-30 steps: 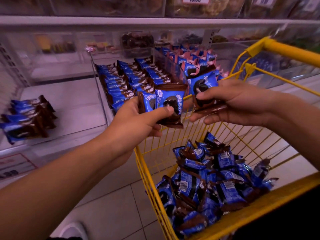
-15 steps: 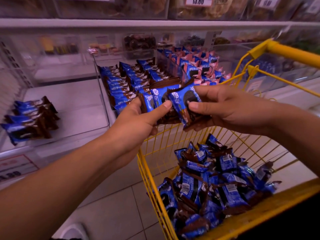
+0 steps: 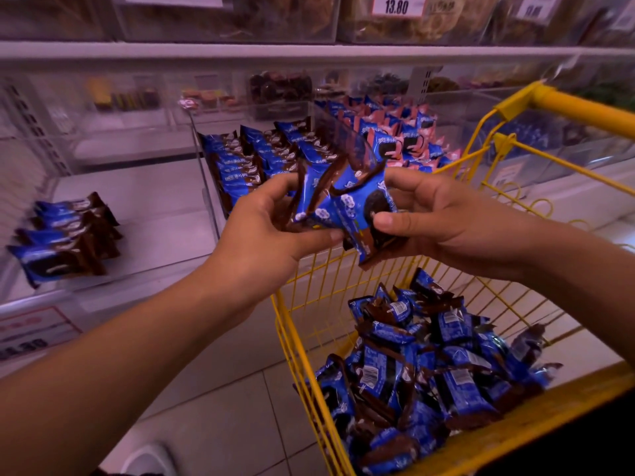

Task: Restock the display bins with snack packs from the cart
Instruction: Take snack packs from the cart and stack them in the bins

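A small bunch of blue-and-brown snack packs is held between both hands above the cart's near-left corner. My left hand grips the bunch from the left, thumb underneath. From the right, my right hand pinches the front pack, thumb on its face. The yellow wire cart below holds a heap of the same packs. Just beyond the hands, the middle clear bin has rows of these packs standing upright.
The left bin holds a short row of packs with bare floor beside it. A bin of pink-and-blue packs sits right of the middle bin. The cart handle runs at upper right. Shelves with price tags are above.
My right hand has brought its pack leftward against those in my left hand. The packs are now bunched together between both hands, tilted on edge.
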The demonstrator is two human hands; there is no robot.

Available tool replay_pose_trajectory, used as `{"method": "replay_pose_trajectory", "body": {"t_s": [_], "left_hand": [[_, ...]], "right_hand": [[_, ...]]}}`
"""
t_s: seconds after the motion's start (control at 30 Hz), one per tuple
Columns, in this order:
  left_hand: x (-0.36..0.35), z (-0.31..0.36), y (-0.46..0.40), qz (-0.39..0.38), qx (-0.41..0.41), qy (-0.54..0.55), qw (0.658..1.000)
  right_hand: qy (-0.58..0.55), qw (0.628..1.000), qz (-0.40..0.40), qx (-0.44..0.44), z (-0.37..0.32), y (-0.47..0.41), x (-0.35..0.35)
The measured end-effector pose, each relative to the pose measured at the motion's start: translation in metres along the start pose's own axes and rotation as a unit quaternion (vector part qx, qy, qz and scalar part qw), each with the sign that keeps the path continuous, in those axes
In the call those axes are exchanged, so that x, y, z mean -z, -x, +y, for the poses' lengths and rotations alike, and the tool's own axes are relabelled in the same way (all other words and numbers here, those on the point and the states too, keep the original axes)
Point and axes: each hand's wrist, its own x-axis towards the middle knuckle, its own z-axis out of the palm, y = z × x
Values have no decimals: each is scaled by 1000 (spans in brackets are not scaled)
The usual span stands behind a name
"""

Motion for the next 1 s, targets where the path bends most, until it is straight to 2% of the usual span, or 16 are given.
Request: {"method": "replay_pose_trajectory", "body": {"t_s": [0.1,0.2,0.37,0.47,0.57,0.7,0.77,0.87,0.93,1.0], "left_hand": [[6,6,0,-43,-4,-17,999],[12,11,1,-91,2,-7,996],[11,14,11,-119,-32,-12,992],[10,14,16,-108,-49,-23,993],[18,21,18,-84,-50,13,995],[56,39,22,27,-32,24,999],[88,53,28,64,-34,-39,997],[154,75,44,71,-66,-196,976],[201,83,57,115,-84,-304,942],[242,81,68,185,-88,-412,888]], "right_hand": [[126,991,16,37,-7,1,8],[292,950,63,91,-17,4,6],[397,894,107,179,-26,6,-12],[468,855,123,187,-34,1,-20],[477,859,90,159,-50,-15,-35],[429,888,-3,163,-76,-59,-67],[419,892,-27,167,-87,-89,-89],[395,900,-80,163,-92,-140,-125],[387,902,-125,143,-90,-175,-150],[414,888,-162,115,-84,-208,-175]]}}
